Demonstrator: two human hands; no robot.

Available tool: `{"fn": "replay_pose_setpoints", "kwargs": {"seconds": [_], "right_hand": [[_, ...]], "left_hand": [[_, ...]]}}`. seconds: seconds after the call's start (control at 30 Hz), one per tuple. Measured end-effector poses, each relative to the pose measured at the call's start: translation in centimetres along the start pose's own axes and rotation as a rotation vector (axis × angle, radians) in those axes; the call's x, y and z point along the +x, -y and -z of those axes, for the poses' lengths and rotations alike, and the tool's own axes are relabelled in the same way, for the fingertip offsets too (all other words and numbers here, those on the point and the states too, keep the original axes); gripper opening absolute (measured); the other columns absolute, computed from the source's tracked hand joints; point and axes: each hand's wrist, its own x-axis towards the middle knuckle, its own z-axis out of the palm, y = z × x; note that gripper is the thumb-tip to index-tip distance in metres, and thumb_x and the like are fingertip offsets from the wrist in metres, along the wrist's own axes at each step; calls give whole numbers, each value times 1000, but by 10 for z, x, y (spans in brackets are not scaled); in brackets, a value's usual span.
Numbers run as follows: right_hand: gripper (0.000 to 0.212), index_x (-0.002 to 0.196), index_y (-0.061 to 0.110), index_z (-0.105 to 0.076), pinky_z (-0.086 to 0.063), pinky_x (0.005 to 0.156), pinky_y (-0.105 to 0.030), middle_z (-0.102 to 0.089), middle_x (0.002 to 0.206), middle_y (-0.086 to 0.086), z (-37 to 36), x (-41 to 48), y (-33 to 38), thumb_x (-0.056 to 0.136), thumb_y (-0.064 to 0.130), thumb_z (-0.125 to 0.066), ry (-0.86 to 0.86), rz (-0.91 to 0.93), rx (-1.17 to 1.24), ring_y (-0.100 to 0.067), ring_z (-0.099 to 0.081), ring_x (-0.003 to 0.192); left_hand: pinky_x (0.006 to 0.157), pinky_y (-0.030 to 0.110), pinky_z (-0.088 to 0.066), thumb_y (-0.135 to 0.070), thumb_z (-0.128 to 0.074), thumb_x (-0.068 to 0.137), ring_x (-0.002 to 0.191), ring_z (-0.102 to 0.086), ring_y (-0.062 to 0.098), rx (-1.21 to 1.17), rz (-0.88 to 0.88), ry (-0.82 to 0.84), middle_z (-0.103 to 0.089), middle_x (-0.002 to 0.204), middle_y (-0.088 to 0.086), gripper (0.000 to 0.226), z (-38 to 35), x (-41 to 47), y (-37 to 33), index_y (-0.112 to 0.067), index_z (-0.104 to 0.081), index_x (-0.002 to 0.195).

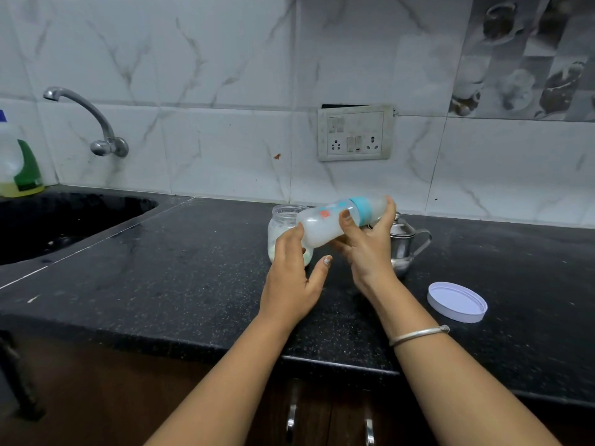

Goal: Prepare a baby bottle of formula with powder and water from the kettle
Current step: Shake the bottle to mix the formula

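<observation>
At the bottom edge of the frame, two metal handles point(291, 420) are seen on the dark cabinet front under the table point(161, 268), a black speckled slab. Both forearms are stretched over its front edge, and a thin silver bangle point(418, 335) is worn on the right wrist. To the right of that arm, in the lower right of the frame, a white lid point(457, 302) is laid open side up on the table, well apart from the other things.

At the centre of the frame, the bottle point(318, 226) is held above the table, tipped almost level, with its base to the left and its teal ring and clear cap to the upper right. Cloudy white liquid is seen inside it. The left hand point(289, 278) is released: its fingers point(299, 226) are kept fairly straight, with the tips set against the bottle's base and the thumb spread free. The bottle's neck is grasped by the right hand point(367, 249), the thumb laid across the near side and the fingers curled behind the cap.

Just behind the bottle, an uncapped glass jar point(283, 220) holding pale powder is stood on the table. The steel kettle point(405, 243) is placed to its right, partly hidden by the right hand.

At the far left, a dark sink point(64, 220) is sunk into the table, with a soap bottle point(17, 165) at its back corner and a tap point(87, 120) fixed to the marbled wall tiles. A socket panel point(355, 133) is mounted on the wall, above the bottle.
</observation>
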Motion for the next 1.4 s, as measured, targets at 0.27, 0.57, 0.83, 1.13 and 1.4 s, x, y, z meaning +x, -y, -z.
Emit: {"fn": "replay_pose_setpoints", "kwargs": {"seconds": [0.27,0.57,0.83,1.13,1.4], "right_hand": [[94,136,43,-16,-47,100,-41,-45,136,-16,-6,-9,0,70,-2,-65,91,324,-332,-22,-58,114],[78,135,38,-17,-54,84,-51,-46,134,-17,-1,0,-3,85,2,-63,27,6,-1,-33,-56,115],[48,128,16,-35,-58,65,-39,-52,130,-20,0,3,-5,88,20,-62,-30,-234,222,-30,-65,96],[71,132,32,-23,-56,83,-47,-51,126,-11,2,2,-5,83,7,-68,-21,10,-11,-27,-60,107],[95,136,42,-16,-49,97,-34,-42,135,-14,-2,-5,-1,75,-13,-65,62,326,-298,-20,-58,112]], "left_hand": [[78,46,-52,-38,-58,86,97,-56,25,162,134,86,-46,114,5,43,0,4,3,-9,-47,116],[69,46,-54,-44,-52,82,95,-55,24,68,44,-4,-41,117,1,53,1,1,-1,-12,-42,123],[79,44,-54,-50,-42,79,103,-49,15,48,-69,12,-29,135,0,69,4,-1,-3,-47,-11,141],[81,45,-53,-39,-55,83,111,-51,21,49,35,56,-42,130,2,64,0,0,0,-17,-31,139],[75,45,-53,-36,-60,83,94,-59,23,143,143,119,-55,110,2,45,-1,3,3,-15,-45,120]]}}
